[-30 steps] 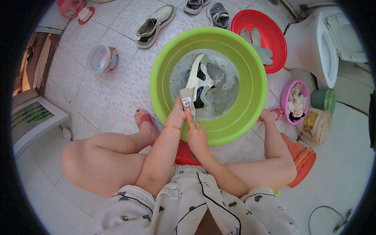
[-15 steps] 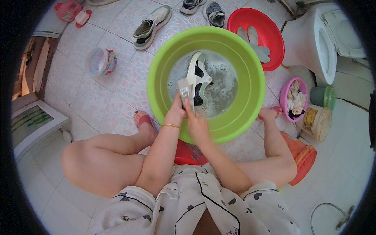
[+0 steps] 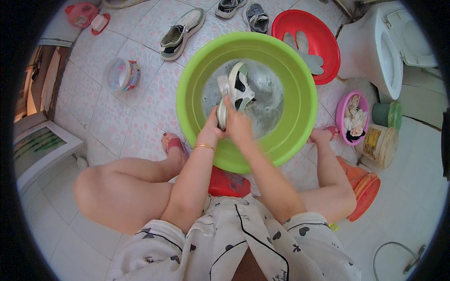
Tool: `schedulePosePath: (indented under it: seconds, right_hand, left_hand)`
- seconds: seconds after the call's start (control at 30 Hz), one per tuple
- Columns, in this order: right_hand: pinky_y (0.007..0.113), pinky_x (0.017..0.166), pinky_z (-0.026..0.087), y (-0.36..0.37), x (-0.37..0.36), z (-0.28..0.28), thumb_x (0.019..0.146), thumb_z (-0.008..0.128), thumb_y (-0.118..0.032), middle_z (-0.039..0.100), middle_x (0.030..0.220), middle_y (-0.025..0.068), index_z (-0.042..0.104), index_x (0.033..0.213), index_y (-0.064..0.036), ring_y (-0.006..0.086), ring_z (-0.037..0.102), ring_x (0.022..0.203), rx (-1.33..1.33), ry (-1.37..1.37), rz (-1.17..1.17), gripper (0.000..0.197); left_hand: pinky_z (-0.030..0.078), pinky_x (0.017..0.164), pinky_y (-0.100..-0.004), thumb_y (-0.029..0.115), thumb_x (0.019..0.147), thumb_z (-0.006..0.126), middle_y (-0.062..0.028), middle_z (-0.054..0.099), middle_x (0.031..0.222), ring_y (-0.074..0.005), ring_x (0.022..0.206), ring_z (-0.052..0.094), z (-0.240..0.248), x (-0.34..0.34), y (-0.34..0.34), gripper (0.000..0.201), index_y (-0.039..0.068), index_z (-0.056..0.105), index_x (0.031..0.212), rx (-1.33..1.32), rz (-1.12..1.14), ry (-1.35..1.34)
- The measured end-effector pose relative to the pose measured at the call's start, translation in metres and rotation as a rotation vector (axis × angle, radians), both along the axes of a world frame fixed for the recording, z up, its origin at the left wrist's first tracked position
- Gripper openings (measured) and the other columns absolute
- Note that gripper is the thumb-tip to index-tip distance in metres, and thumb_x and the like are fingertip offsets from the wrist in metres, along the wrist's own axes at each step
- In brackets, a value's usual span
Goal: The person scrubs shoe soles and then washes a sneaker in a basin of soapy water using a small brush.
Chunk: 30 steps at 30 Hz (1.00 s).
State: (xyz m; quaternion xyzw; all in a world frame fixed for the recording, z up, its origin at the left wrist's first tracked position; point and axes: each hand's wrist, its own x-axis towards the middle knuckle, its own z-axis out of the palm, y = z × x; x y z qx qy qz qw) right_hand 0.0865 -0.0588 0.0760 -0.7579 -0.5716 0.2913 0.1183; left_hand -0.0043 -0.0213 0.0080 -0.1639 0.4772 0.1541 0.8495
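Note:
A white sneaker with black and green patches (image 3: 240,89) stands tilted in soapy water inside a big green basin (image 3: 300,96). My left hand (image 3: 211,130) grips the shoe's near end at the sole. My right hand (image 3: 238,122) reaches over the shoe and holds a small grey brush (image 3: 223,85), blurred with motion, against the shoe's left side. Both forearms come up from the lower edge, above my knees and a red stool (image 3: 227,183).
On the tiled floor lie a matching sneaker (image 3: 180,29), two grey shoes (image 3: 257,16), a red basin with insoles (image 3: 328,51), a tipped plastic tub (image 3: 121,75), a pink bowl (image 3: 340,117), jars (image 3: 378,147) and an orange basin (image 3: 364,189). A toilet (image 3: 375,51) stands at right.
My right hand has pushed forward over the shoe, carrying the brush from the basin's near side up along the sneaker. The left hand has stayed near the basin's near side.

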Motion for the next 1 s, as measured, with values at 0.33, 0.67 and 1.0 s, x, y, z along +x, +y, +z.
schedulePosePath:
  seconds: [0.33, 0.67, 1.0]
  right_hand:
    - [0.046, 0.051, 0.043, -0.072, -0.017, 0.027, 0.08, 0.047, -0.005, 0.053, 0.069, 0.0193, 0.032, 0.134, -0.0241, 0.0374, 0.054, 0.057, -0.019, -0.046, 0.024, 0.059]
    - [0.047, 0.051, 0.044, 0.002, 0.012, 0.0, 0.079, 0.046, -0.008, 0.056, 0.064, 0.021, 0.035, 0.132, -0.0199, 0.0375, 0.056, 0.057, 0.048, -0.058, -0.086, 0.055]
    - [0.046, 0.052, 0.044, -0.037, -0.003, 0.01, 0.077, 0.048, -0.003, 0.056, 0.068, 0.0224, 0.035, 0.132, -0.0181, 0.0367, 0.056, 0.058, 0.041, 0.015, -0.048, 0.059]
  left_hand:
    - [0.047, 0.061, -0.0392, 0.053, 0.079, 0.048, -0.0056, 0.056, 0.078, -0.0228, 0.067, 0.053, 0.004, 0.01, 0.002, 0.04, 0.015, 0.058, 0.086, -0.076, 0.065, 0.063]
    - [0.048, 0.064, -0.038, 0.054, 0.079, 0.048, -0.0019, 0.059, 0.08, -0.0206, 0.07, 0.054, 0.025, 0.021, 0.004, 0.041, 0.016, 0.061, 0.088, -0.085, 0.102, 0.083]
    - [0.042, 0.048, -0.0296, 0.056, 0.078, 0.046, -0.0014, 0.055, 0.074, -0.0167, 0.06, 0.05, 0.018, 0.01, -0.004, 0.043, 0.016, 0.058, 0.084, -0.101, 0.063, 0.182]
